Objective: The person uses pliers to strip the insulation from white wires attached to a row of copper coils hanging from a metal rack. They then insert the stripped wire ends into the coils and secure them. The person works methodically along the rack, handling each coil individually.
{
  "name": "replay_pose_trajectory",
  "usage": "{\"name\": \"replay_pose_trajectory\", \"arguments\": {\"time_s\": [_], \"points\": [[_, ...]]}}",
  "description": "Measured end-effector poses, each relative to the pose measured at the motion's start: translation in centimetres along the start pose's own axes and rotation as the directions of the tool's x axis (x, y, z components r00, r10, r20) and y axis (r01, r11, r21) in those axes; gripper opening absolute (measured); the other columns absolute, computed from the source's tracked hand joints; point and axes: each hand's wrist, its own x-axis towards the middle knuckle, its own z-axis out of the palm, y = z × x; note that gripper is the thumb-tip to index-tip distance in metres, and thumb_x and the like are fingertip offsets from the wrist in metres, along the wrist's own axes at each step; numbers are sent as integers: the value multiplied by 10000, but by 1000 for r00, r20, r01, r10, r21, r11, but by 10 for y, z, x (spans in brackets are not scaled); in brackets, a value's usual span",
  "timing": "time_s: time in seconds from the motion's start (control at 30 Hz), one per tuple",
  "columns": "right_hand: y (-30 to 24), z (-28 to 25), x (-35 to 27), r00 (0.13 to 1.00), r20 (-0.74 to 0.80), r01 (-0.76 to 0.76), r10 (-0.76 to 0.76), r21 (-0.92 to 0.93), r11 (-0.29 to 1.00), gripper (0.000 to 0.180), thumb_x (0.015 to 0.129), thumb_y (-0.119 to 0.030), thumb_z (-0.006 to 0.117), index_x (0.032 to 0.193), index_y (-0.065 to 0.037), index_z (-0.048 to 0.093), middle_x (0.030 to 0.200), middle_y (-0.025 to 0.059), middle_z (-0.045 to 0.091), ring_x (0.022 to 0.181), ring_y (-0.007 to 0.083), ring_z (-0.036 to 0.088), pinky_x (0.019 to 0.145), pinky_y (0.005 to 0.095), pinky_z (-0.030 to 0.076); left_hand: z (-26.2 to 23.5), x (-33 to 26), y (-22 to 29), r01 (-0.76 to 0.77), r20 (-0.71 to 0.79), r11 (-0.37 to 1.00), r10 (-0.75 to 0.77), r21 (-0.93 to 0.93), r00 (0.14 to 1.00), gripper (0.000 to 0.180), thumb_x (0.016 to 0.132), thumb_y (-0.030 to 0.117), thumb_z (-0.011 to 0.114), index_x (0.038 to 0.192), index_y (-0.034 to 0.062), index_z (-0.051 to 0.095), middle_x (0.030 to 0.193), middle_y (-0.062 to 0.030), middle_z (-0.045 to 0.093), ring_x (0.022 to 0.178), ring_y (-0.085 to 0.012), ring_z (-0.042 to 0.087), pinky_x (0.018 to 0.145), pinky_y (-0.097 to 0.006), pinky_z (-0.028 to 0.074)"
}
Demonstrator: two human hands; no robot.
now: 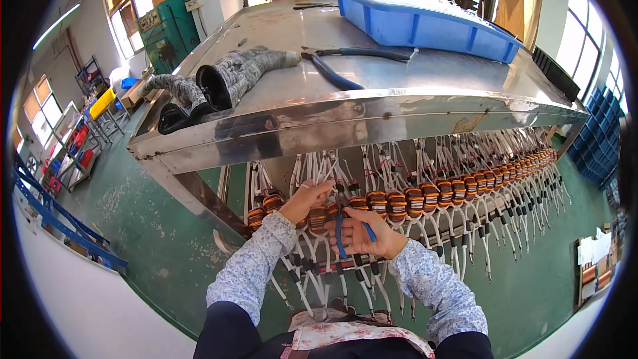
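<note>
A long row of copper-wound coils [425,199] with white leads and black sleeves hangs under a steel work surface [319,106]. My left hand [304,201] pinches a white lead [318,185] at the coils on the left of the row. Just to its right, my right hand [362,233] grips small blue-handled cutters [340,229], their jaws up among the wires next to a coil [318,216]. Both forearms, in pale patterned sleeves, come up from the lower edge.
On the steel top lie grey work gloves [232,80], blue-handled pliers [352,60] and a blue plastic tray [425,23] with white pieces. A person's head shows at the far end. A green machine [169,30] stands at the left; blue crates are stacked at the right.
</note>
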Motion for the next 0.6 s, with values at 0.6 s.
{"name": "replay_pose_trajectory", "arguments": {"time_s": [0.6], "points": [[2, 8, 9, 996, -41, 77, -78, -35, 996, 463, 873, -371, 541, 1049, 57, 543, 896, 118, 568, 794, 225, 549, 775, 379, 482, 4, -5, 2, -31, 5, 997, 31, 64, 1000, 327, 839, 346, 604, 652, 104, 488, 559, 76, 340, 496, -32, 266, 476, -221, 196]]}}
